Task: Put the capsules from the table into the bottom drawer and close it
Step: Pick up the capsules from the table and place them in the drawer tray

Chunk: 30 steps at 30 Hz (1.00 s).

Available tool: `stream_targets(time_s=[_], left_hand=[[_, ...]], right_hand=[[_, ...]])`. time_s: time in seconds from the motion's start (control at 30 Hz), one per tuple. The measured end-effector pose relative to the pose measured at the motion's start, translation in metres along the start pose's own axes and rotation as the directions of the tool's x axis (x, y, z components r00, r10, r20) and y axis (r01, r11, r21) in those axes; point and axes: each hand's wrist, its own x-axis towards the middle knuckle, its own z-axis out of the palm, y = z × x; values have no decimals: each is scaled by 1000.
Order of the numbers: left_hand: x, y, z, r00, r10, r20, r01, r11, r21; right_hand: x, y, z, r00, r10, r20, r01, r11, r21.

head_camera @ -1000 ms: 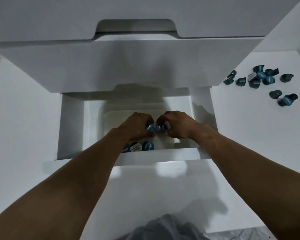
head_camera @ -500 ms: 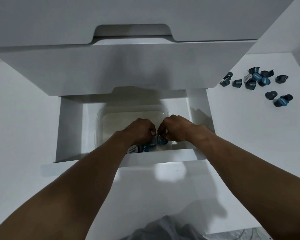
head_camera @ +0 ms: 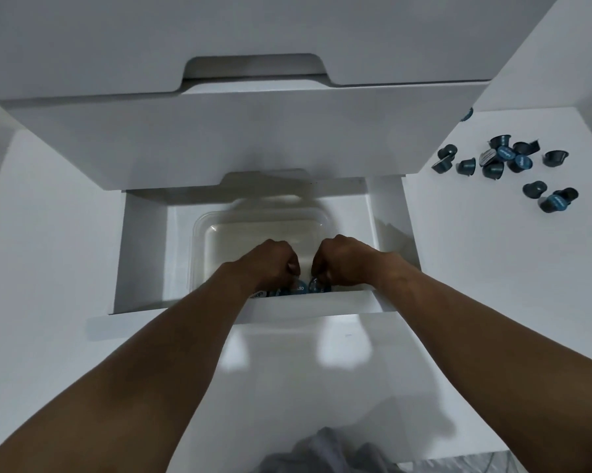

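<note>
White furniture all round, dim even light. Bottom drawer (head_camera: 144, 254) of a white cabinet is pulled out towards the viewer, and the upper drawer front (head_camera: 219, 138) overhangs its back half. Clear plastic tub (head_camera: 199, 230) sits inside the drawer, filling most of the floor. Drawer capsules (head_camera: 316, 285), dark blue-grey with blue foil lids, are bunched against the tub's near wall, partly hidden by the drawer's front panel; at least one lid shows white print. Both forearms reach in over the front panel. Left hand (head_camera: 270, 262) and right hand (head_camera: 344, 259) are knuckles-up inside the tub, side by side and close together with a narrow gap between them, fingers curled down towards the capsules. Right fingertips (head_camera: 316, 273) meet the top of a capsule; left thumb tip hangs just above another. Cannot tell whether either hand actually grips a capsule, since the curled fingers hide their undersides. Table (head_camera: 492, 285) runs along the cabinet's right side. Table capsules (head_camera: 502, 160) lie in a loose cluster towards its far right corner, some on their sides, some lid-up, several touching; a small group of three sits apart, a little nearer the viewer. Grey cloth (head_camera: 321, 450) shows at the bottom edge of the view.
</note>
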Motion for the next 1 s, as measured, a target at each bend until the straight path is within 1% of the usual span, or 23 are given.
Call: stream_targets(time_s=[0.1,0.2,0.27,0.37,0.43,0.57,0.7,0.87,1.0], left_hand=[[-8,-1,-6,993,-25,-111,30,999,45],[-19,-2,-15,969,-93,-230,109,993,56],[-30,-3,-20,932,-131,-337,161,985,63],[-50,2,-26,848,-153,-508,215,975,65],[-63,8,-28,801,-150,-579,227,972,62],[-90,31,-33,746,-47,-664,187,972,141],[-116,64,-30,677,84,-731,92,976,197],[-142,110,-6,614,270,-741,-39,949,314],[-156,149,24,588,361,-724,-109,922,371]], right_hand=[[-5,1,-4,995,6,-101,-3,1000,31],[-11,1,-11,976,-21,-219,22,1000,2],[-18,2,-17,954,-20,-300,16,1000,-16],[-31,3,-28,914,13,-407,-22,1000,-19],[-46,1,-34,887,60,-458,-66,998,4],[-85,-2,-42,832,99,-546,-122,993,-6],[-135,-6,-43,742,147,-654,-175,984,23],[-205,-5,-17,640,218,-737,-229,969,89],[-258,8,9,587,262,-766,-265,956,125]])
